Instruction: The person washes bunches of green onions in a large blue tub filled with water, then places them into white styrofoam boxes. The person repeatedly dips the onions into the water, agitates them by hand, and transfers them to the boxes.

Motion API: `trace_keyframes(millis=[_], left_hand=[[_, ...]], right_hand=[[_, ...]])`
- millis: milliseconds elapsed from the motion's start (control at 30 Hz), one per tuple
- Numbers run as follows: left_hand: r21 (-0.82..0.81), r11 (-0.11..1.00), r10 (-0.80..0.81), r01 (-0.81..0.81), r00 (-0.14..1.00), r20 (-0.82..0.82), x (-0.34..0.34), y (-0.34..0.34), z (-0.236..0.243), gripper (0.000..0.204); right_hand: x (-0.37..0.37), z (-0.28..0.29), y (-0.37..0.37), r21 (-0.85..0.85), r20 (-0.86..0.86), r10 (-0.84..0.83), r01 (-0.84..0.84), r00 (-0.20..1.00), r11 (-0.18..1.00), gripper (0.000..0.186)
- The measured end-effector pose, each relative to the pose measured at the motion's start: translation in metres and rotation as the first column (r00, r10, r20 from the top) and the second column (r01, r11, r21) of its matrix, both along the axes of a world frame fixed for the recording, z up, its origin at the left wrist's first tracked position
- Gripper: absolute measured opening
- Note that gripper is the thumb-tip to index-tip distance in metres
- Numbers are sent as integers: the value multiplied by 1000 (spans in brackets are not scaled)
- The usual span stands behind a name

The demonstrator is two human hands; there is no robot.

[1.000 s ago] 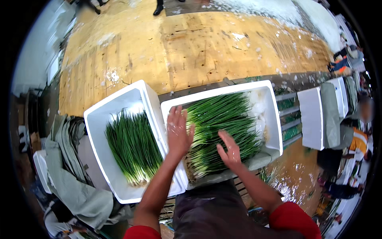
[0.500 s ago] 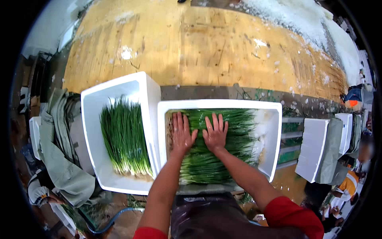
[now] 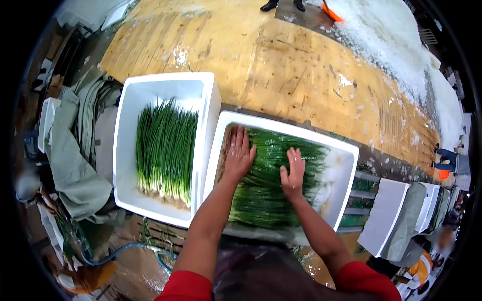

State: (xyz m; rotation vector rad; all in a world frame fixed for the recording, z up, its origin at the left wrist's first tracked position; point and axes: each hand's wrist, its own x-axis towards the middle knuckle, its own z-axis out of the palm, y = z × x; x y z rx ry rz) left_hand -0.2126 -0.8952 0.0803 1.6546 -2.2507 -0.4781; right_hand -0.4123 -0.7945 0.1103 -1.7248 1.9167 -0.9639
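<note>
My left hand (image 3: 239,156) lies on green scallions (image 3: 263,200) at the left side of a white foam box (image 3: 350,170), its fingers stretched out near the pale root ends. To its right, my right hand (image 3: 292,171) rests on the leaves with fingers apart and slightly bent, holding nothing. The leaves look wet and somewhat blurred, and white material, perhaps ice, lines the box's right side. A second foam box (image 3: 122,140) stands beside it on the left, with upright-looking rows of scallions (image 3: 163,145) inside.
Wooden boards (image 3: 261,65) and crushed ice (image 3: 381,55) lie beyond. Folded grey-green tarps (image 3: 80,165) are at left, a blue hose (image 3: 108,257) below them. Stacked white boxes (image 3: 384,213) stand at right. Other people (image 3: 419,271) appear at both edges and a person's boots (image 3: 271,6) at the top.
Since a second ago my hands came down flatter onto the scallions; since the middle frame my right fingers have bent and drawn together somewhat. The whole view has shifted and tilted.
</note>
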Motion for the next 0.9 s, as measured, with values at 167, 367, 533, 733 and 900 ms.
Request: trace_keyframes(millis=[167, 367, 533, 733, 900], left_hand=[[-80, 987, -136, 142, 988, 70, -50, 69, 29, 61], [-179, 971, -158, 161, 987, 34, -43, 85, 4, 51], [-126, 988, -91, 92, 996, 16, -39, 96, 19, 52], [24, 904, -415, 427, 888, -198, 17, 155, 63, 50], [83, 993, -63, 79, 982, -177, 124, 217, 79, 50]], right_hand=[[0, 26, -1, 17, -31, 59, -58, 998, 998, 49], [28, -46, -19, 141, -345, -51, 105, 937, 984, 54], [28, 25, -7, -46, -423, 37, -62, 905, 997, 39], [83, -2, -67, 181, -393, 473, -438, 788, 880, 12], [106, -19, -85, 301, -522, 518, -422, 678, 855, 10]])
